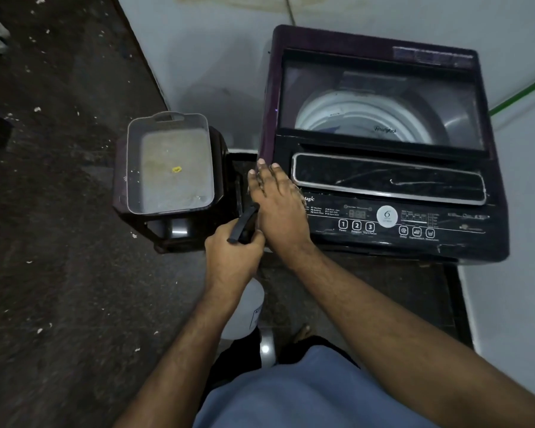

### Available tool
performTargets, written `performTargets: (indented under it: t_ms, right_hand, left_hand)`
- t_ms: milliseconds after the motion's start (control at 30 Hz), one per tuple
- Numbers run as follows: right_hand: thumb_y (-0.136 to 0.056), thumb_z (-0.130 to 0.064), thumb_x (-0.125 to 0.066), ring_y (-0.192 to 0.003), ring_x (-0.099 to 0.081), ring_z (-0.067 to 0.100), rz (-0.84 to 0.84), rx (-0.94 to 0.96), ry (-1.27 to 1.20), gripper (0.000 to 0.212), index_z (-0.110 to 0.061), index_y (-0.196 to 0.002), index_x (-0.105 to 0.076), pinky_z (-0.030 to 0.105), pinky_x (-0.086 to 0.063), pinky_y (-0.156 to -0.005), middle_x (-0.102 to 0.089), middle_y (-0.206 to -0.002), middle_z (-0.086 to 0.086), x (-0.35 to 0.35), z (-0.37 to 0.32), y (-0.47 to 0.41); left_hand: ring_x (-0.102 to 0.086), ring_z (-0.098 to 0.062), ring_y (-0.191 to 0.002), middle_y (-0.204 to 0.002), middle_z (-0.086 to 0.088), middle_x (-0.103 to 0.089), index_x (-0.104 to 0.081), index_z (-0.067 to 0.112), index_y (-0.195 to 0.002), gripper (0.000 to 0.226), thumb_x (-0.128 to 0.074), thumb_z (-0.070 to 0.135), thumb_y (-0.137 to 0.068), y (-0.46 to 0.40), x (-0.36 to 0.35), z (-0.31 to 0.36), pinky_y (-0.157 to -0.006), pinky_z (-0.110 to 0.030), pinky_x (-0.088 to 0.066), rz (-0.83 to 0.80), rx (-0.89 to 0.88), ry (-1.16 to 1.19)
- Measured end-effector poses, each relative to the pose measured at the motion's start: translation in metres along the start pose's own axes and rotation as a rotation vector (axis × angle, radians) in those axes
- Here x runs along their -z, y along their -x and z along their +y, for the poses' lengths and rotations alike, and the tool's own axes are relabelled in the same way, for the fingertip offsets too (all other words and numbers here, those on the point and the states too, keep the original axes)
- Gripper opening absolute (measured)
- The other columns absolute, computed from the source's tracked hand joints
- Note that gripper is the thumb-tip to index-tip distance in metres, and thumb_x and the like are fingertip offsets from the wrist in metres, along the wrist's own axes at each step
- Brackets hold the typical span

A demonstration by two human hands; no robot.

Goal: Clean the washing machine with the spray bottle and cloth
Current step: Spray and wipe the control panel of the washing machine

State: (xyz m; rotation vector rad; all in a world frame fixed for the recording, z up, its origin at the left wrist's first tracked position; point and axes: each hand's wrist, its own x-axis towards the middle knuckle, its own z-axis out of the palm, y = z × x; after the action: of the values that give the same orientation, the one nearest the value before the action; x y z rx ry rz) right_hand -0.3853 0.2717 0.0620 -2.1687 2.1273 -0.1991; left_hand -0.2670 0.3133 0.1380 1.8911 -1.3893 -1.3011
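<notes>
Left grip [233, 251] clamped on spray bottle [244, 307] hanging below it, right grip [278, 200] flat on washing machine [383, 143]; no cloth visible; risk of spray soaking adjacent control buttons.

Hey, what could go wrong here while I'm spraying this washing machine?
1. The spray bottle nozzle, gripped by your left hand, sits right by the control panel; liquid might seep into the buttons.
2. Your right hand lies flat on the washing machine near the nozzle and may get sprayed.
3. No cloth is visible, so spray may sit unwiped.
</notes>
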Motion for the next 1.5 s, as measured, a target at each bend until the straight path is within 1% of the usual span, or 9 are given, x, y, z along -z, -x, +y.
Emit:
performTargets:
  t_ms: [367,567,667,767,833,1033,1233,1333,1500]
  right_hand:
    - [-0.101,-0.017,-0.058,-0.158,-0.013,0.021,-0.083,0.299,-0.179,0.067,-0.026,-0.16,-0.029,0.035,-0.004,-0.125,-0.018,-0.171,-0.006,-0.004,0.04,0.042]
    - [-0.092,-0.014,-0.068,-0.15,-0.035,0.021,-0.281,0.426,-0.247,0.034,-0.018,-0.126,-0.071,0.04,-0.032,-0.123,-0.052,-0.153,-0.003,0.015,0.073,0.042]
    - [-0.09,-0.002,-0.06,-0.12,-0.063,0.028,-0.375,0.242,-0.509,0.031,-0.01,-0.117,-0.072,0.049,-0.055,-0.096,-0.064,-0.136,0.004,0.04,0.084,0.046]
    - [-0.106,-0.011,-0.05,-0.084,-0.074,0.023,-0.254,-0.126,-0.989,0.034,-0.021,-0.136,-0.064,0.032,-0.06,-0.052,-0.068,-0.128,-0.006,0.067,0.092,0.057]
    - [-0.109,-0.011,-0.046,-0.097,-0.073,0.022,-0.134,-0.34,-1.314,0.033,-0.019,-0.136,-0.063,0.021,-0.059,-0.068,-0.071,-0.121,0.0,0.079,0.094,0.062]
    - [-0.109,-0.006,-0.038,-0.092,-0.068,0.023,0.082,-0.773,-1.976,0.029,-0.008,-0.123,-0.063,0.039,-0.056,-0.09,-0.07,-0.105,0.013,0.097,0.113,0.054]
    - [-0.109,-0.009,-0.042,-0.099,-0.07,0.023,0.197,-0.909,-1.983,0.031,-0.014,-0.132,-0.062,0.036,-0.06,-0.075,-0.072,-0.116,0.012,0.105,0.125,0.05]
    - [-0.109,-0.008,-0.042,-0.104,-0.068,0.026,0.243,-0.91,-1.973,0.031,-0.011,-0.134,-0.061,0.039,-0.06,-0.083,-0.069,-0.123,0.016,0.107,0.122,0.039]
    - [-0.109,-0.008,-0.043,-0.092,-0.07,0.021,0.279,-0.923,-1.924,0.029,-0.01,-0.13,-0.062,0.034,-0.059,-0.077,-0.071,-0.109,0.011,0.105,0.111,0.021]
  left_hand:
    - [-0.065,-0.017,-0.056,-0.061,0.002,-0.066,-0.062,0.026,-0.067,0.029,-0.071,0.02,-0.093,0.042,-0.028,0.024,-0.053,-0.026,-0.051,0.074,0.004,-0.008]
    - [-0.073,-0.028,-0.066,-0.074,-0.007,-0.072,-0.061,0.029,-0.073,0.026,-0.071,0.017,-0.094,0.071,-0.046,0.033,-0.051,-0.029,-0.055,0.052,-0.002,-0.002]
    - [-0.07,-0.027,-0.062,-0.071,-0.009,-0.071,-0.063,0.025,-0.073,0.024,-0.071,0.018,-0.094,0.084,-0.052,0.04,-0.055,-0.037,-0.058,0.054,-0.032,-0.014]
    - [-0.071,-0.032,-0.06,-0.069,-0.015,-0.072,-0.067,0.012,-0.075,0.018,-0.07,0.02,-0.092,0.086,-0.058,0.046,-0.057,-0.042,-0.059,0.065,-0.039,-0.03]
    - [-0.067,-0.029,-0.054,-0.069,-0.017,-0.072,-0.068,0.007,-0.076,0.018,-0.069,0.019,-0.09,0.085,-0.062,0.052,-0.052,-0.037,-0.055,0.062,-0.031,-0.02]
    - [-0.068,-0.022,-0.063,-0.085,-0.012,-0.076,-0.071,0.008,-0.086,0.012,-0.07,0.02,-0.09,0.07,-0.07,0.074,-0.052,-0.028,-0.053,-0.019,0.005,-0.056]
    - [-0.063,-0.018,-0.058,-0.083,-0.012,-0.074,-0.067,0.011,-0.085,0.012,-0.072,0.02,-0.091,0.042,-0.068,0.079,-0.054,-0.03,-0.055,-0.046,0.001,-0.082]
    - [-0.064,-0.019,-0.06,-0.079,-0.01,-0.07,-0.06,0.015,-0.078,0.02,-0.075,0.021,-0.09,0.029,-0.064,0.076,-0.061,-0.035,-0.06,-0.055,0.002,-0.076]
    - [-0.065,-0.019,-0.061,-0.083,-0.01,-0.073,-0.059,0.019,-0.079,0.019,-0.074,0.02,-0.092,0.011,-0.055,0.069,-0.054,-0.031,-0.059,-0.095,-0.023,-0.083]
